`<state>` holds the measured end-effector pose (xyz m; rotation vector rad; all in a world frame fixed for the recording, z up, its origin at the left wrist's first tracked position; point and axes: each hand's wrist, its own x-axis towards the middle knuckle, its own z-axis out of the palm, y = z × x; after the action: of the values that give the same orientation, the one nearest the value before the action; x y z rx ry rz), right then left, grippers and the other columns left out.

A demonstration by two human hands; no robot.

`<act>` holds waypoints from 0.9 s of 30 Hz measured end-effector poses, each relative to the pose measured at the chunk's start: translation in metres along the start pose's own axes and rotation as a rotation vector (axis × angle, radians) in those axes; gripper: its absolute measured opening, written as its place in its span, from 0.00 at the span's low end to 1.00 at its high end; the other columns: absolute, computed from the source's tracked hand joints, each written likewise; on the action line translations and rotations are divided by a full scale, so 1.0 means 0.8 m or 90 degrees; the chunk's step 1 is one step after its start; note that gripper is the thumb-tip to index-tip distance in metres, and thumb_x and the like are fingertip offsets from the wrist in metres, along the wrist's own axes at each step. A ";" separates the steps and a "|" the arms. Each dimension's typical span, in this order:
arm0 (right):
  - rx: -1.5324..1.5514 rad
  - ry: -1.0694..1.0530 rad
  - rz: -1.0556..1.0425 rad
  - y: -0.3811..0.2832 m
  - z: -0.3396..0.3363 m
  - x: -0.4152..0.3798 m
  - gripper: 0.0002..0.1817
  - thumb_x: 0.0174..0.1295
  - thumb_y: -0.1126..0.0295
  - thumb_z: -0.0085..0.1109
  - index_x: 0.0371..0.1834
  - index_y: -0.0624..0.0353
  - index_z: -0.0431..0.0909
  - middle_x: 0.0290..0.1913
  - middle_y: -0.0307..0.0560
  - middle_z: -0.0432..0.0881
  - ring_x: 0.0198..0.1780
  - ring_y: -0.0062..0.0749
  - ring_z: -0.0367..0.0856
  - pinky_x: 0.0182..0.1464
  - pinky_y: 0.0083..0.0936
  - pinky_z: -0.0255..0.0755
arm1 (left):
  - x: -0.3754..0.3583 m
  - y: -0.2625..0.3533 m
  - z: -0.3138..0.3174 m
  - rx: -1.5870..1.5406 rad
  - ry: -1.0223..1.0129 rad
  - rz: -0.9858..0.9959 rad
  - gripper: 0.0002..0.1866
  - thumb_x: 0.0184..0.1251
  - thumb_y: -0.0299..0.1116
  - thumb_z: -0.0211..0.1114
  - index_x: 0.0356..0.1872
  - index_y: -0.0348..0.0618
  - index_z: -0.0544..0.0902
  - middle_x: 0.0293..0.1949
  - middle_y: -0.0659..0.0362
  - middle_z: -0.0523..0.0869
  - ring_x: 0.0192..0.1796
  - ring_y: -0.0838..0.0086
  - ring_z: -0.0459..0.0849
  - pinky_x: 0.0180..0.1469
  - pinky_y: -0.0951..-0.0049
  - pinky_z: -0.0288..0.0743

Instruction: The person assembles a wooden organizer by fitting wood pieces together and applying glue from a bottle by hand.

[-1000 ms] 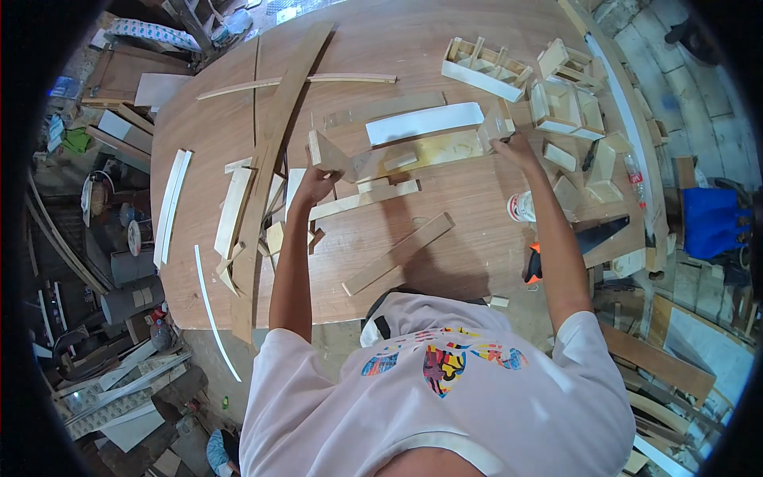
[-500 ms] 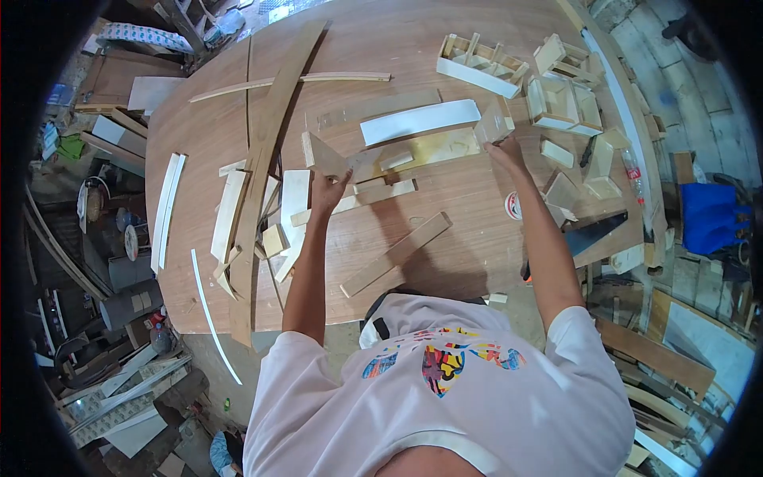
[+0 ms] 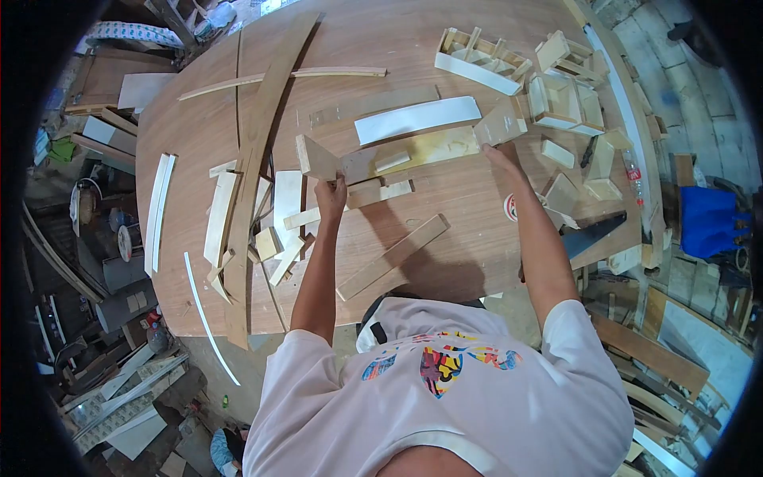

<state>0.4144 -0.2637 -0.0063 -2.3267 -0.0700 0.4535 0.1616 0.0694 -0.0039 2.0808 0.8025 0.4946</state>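
Observation:
A long wooden board (image 3: 429,151) with a yellowish stain lies across the table, a small wood block (image 3: 392,161) on it. Upright end panels stand at both its ends. My left hand (image 3: 332,195) is closed at the lower edge of the left end panel (image 3: 315,159). The fingers of my right hand (image 3: 501,156) are closed on the near lower corner of the right end panel (image 3: 501,123). Behind the board lies a white strip (image 3: 417,119). Short wood pieces (image 3: 380,193) lie just in front of it, beside my left hand.
Divided wooden boxes (image 3: 483,62) stand at the back right. A handsaw (image 3: 592,238) lies at the right edge, near a bottle (image 3: 633,176). A long plank (image 3: 266,159) crosses the left side. A loose wood bar (image 3: 393,256) lies near my body.
My left hand has shifted slightly left and down with the left end panel. The right end panel now leans more outward, and my right hand has moved slightly left.

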 end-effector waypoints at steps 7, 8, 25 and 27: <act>0.039 -0.041 -0.129 0.002 -0.009 0.000 0.24 0.48 0.65 0.58 0.50 0.62 0.75 0.48 0.54 0.80 0.52 0.40 0.77 0.52 0.31 0.70 | 0.003 -0.006 0.001 -0.002 -0.009 -0.010 0.15 0.64 0.36 0.57 0.29 0.30 0.80 0.21 0.43 0.82 0.23 0.65 0.83 0.27 0.67 0.70; 0.039 -0.042 -0.126 0.000 -0.008 -0.002 0.24 0.48 0.65 0.58 0.50 0.62 0.75 0.48 0.54 0.80 0.52 0.40 0.77 0.52 0.31 0.70 | 0.003 -0.006 0.001 -0.002 -0.010 -0.011 0.15 0.64 0.36 0.57 0.29 0.30 0.80 0.21 0.43 0.82 0.23 0.65 0.83 0.27 0.67 0.70; 0.086 -0.055 -0.119 0.002 -0.008 0.000 0.28 0.47 0.66 0.58 0.55 0.62 0.71 0.54 0.56 0.76 0.58 0.42 0.72 0.56 0.31 0.67 | 0.004 -0.008 0.001 0.007 -0.006 0.019 0.15 0.64 0.36 0.57 0.28 0.29 0.79 0.20 0.44 0.81 0.22 0.66 0.81 0.26 0.66 0.69; 0.073 -0.048 -0.100 0.003 -0.006 0.002 0.28 0.46 0.65 0.60 0.55 0.61 0.71 0.53 0.55 0.76 0.57 0.43 0.73 0.56 0.31 0.67 | 0.004 -0.011 0.003 -0.002 -0.004 0.023 0.16 0.64 0.36 0.57 0.29 0.29 0.79 0.20 0.44 0.81 0.22 0.65 0.81 0.26 0.65 0.69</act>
<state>0.4174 -0.2688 -0.0055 -2.1729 -0.2558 0.4538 0.1624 0.0743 -0.0125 2.0960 0.7622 0.5089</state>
